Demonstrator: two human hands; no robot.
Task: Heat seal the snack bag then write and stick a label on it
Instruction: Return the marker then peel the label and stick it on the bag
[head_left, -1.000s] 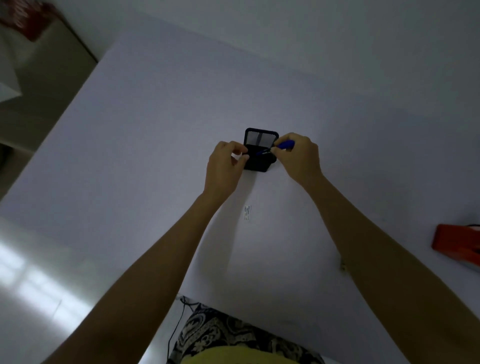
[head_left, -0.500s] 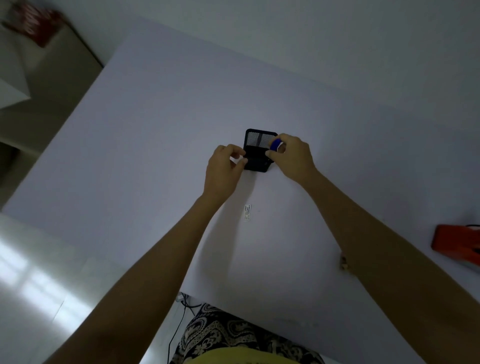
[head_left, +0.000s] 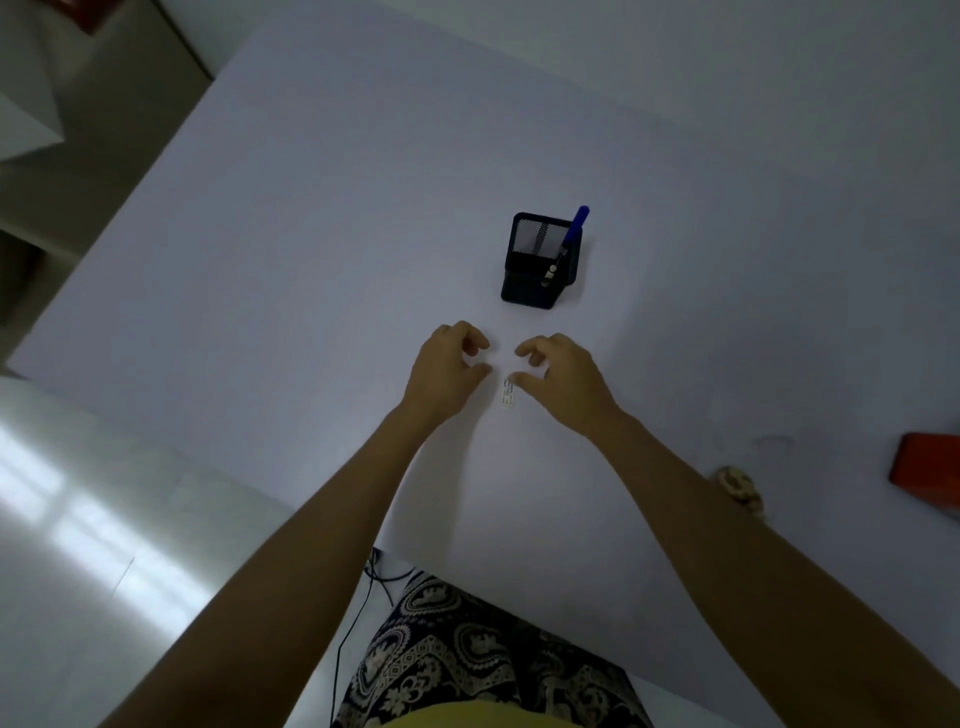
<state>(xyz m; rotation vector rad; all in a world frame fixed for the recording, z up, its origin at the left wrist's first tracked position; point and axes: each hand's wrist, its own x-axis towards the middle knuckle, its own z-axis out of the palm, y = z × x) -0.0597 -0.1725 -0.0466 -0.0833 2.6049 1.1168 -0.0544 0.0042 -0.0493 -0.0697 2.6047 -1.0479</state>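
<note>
A small white label (head_left: 507, 393) with dark writing lies on the white table (head_left: 311, 234). My left hand (head_left: 451, 361) hovers just left of it with loosely curled fingers and holds nothing. My right hand (head_left: 563, 371) is just right of it, thumb tip beside the label's upper edge, fingers loosely curled and empty. Beyond the hands stands a black mesh pen holder (head_left: 541, 258) with a blue pen (head_left: 569, 240) leaning in its right side. A patterned bag (head_left: 740, 486) peeks out behind my right forearm, mostly hidden.
An orange-red device (head_left: 927, 470) sits at the table's right edge. A black cable (head_left: 358, 613) hangs below the table's near edge. Shiny floor lies to the left; a beige cabinet (head_left: 104, 119) stands at the far left.
The blue pen went from my right hand into the holder. Both hands pulled back from the holder toward me and now flank the label.
</note>
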